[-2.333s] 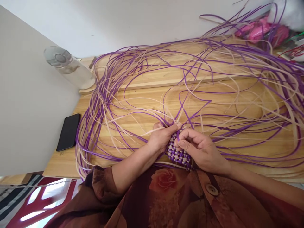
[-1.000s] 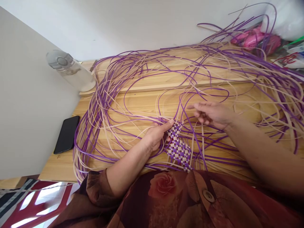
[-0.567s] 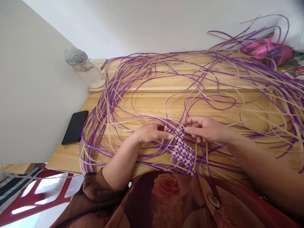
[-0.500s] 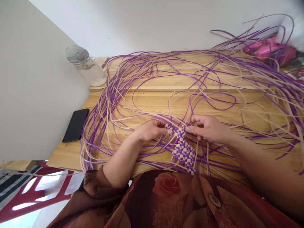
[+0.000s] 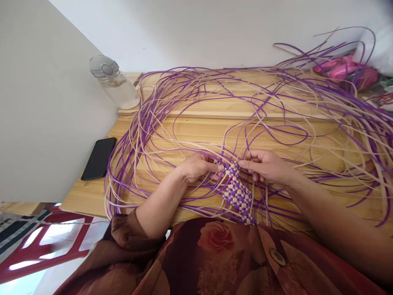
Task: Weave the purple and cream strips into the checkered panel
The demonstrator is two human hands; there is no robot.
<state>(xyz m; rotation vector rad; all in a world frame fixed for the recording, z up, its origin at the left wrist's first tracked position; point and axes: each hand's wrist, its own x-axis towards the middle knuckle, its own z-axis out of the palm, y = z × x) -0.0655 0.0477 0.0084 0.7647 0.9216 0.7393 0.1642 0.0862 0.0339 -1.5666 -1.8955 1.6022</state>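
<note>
A small woven piece (image 5: 236, 193) in purple and cream checks lies on the wooden table close to my body. Long purple and cream strips (image 5: 147, 110) fan out from it and loop across the tabletop. My left hand (image 5: 201, 167) pinches the upper left edge of the weave between thumb and fingers. At its upper right edge, my right hand (image 5: 259, 164) is closed, thumb against index finger, on the weave and strips there. Which single strips lie between the fingertips is too small to tell.
A clear bottle with a grey lid (image 5: 115, 84) stands at the back left of the table (image 5: 82, 200). A black phone (image 5: 98, 158) lies at the left edge. Pink plastic-wrapped bundles (image 5: 346, 69) sit at the back right, by the wall.
The view has shifted slightly. Both hands keep hold of the weave, with my right hand a little further left. A few loose strips above the weave have changed their curve.
</note>
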